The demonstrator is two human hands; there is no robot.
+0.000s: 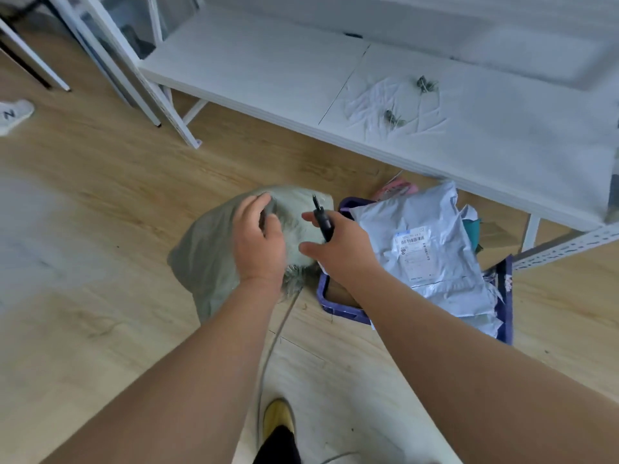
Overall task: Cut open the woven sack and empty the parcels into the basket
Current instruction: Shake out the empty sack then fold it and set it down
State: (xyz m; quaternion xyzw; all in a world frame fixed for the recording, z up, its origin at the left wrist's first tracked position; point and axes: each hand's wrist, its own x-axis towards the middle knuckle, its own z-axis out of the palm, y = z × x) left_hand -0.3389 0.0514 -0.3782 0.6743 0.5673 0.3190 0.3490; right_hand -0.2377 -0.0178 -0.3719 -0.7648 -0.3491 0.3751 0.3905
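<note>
A grey-green woven sack (204,249) lies on the wooden floor in the middle of the view, with a frayed edge near my wrists. My left hand (259,242) rests on top of the sack, its fingers curled into the fabric. My right hand (338,249) hovers just right of the sack and holds a black cutter (322,219) with its tip pointing up. To the right stands a purple basket (341,309) with grey plastic mailer parcels (425,249) piled in it; one shows a white barcode label.
A low white shelf (268,78) runs across the back, with crumpled white plastic (395,105) and cut ties lying on it. White rack legs (174,118) stand at left. A white shoe (13,115) sits far left; my yellow shoe (278,416) is below. A grey cord (274,339) trails over the floor.
</note>
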